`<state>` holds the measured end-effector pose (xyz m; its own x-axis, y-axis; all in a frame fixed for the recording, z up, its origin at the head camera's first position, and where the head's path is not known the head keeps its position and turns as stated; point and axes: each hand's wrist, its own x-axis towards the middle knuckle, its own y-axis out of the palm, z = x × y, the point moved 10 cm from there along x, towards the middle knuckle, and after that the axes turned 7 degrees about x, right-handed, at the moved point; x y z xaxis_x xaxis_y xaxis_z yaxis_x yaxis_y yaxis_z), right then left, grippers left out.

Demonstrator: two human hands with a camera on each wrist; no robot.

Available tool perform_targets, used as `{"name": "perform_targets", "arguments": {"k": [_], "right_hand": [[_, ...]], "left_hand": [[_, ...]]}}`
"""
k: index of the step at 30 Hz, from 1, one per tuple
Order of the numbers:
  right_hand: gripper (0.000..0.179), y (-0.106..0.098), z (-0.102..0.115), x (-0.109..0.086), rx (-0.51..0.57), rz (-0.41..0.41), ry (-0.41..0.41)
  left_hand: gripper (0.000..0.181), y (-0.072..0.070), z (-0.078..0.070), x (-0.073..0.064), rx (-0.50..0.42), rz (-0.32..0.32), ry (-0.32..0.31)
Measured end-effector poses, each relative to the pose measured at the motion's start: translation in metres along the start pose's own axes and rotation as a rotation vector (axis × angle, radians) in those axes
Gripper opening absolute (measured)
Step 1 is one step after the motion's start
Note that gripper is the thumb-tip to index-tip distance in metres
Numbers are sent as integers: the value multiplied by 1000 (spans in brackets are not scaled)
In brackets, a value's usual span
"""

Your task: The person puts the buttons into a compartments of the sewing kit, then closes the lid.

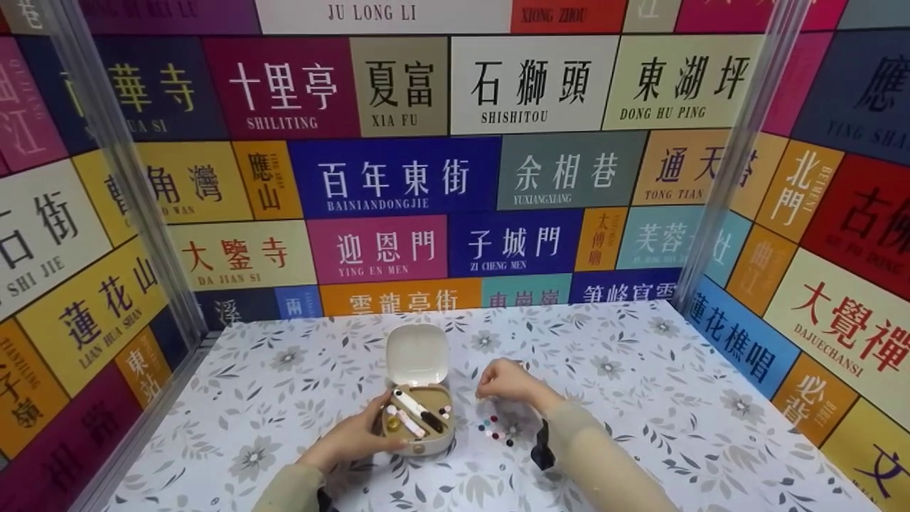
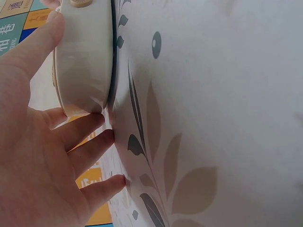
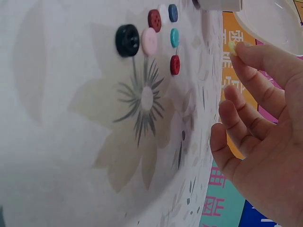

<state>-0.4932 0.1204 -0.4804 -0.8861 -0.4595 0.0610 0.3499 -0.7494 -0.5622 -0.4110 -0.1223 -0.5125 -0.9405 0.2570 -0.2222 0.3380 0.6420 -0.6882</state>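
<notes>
An off-white sewing box [image 1: 434, 448] stands on the table, its lid [image 1: 418, 355] raised at the back. My left hand [image 1: 353, 432] holds the box by its left side, thumb at the front in the left wrist view. Inside lie a white stick with a dark end [image 1: 419, 411], a pale pink tube [image 1: 411, 424], a gold round piece [image 1: 393, 424] and some small buttons [image 1: 446, 412] on the right. Right of the box, my right hand [image 1: 513, 382] pinches a small pale yellow button [image 3: 233, 48] between thumb and index finger, above the table.
Several loose buttons lie right of the box, among them a black button [image 3: 128, 40], a pink button [image 3: 149, 41], a teal button [image 3: 174, 37] and a red button [image 3: 175, 65]. A floral cloth [image 1: 284, 398] covers the table. Colourful lettered panels [image 1: 394, 174] stand behind it.
</notes>
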Motion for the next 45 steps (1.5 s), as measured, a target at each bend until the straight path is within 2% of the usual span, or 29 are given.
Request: {"name": "perform_targets", "arguments": {"k": [5,9,13,17,22,28,35,45], "right_hand": [[14,4,4,2,-4,5,-1],[19,8,6,4,-4,1,13],[14,10,10,5,2,-14,17],[7,13,14,7,-5,-20,2],[6,17,20,9,0,-14,-21],[7,22,25,10,-5,-2,-47],[6,25,28,8,40,-4,-34],[7,31,32,11,75,0,-53]], "left_hand": [[107,-1,-3,-1,43,-11,43],[108,-1,-3,-1,28,-7,36],[109,-1,-3,-1,19,-5,36],[108,-1,-3,-1,14,-4,35],[109,-1,-1,-1,14,0,21],[108,0,-3,-2,0,9,41],[106,-2,-4,-3,52,-14,38],[106,-2,-4,-2,48,-12,41]]}}
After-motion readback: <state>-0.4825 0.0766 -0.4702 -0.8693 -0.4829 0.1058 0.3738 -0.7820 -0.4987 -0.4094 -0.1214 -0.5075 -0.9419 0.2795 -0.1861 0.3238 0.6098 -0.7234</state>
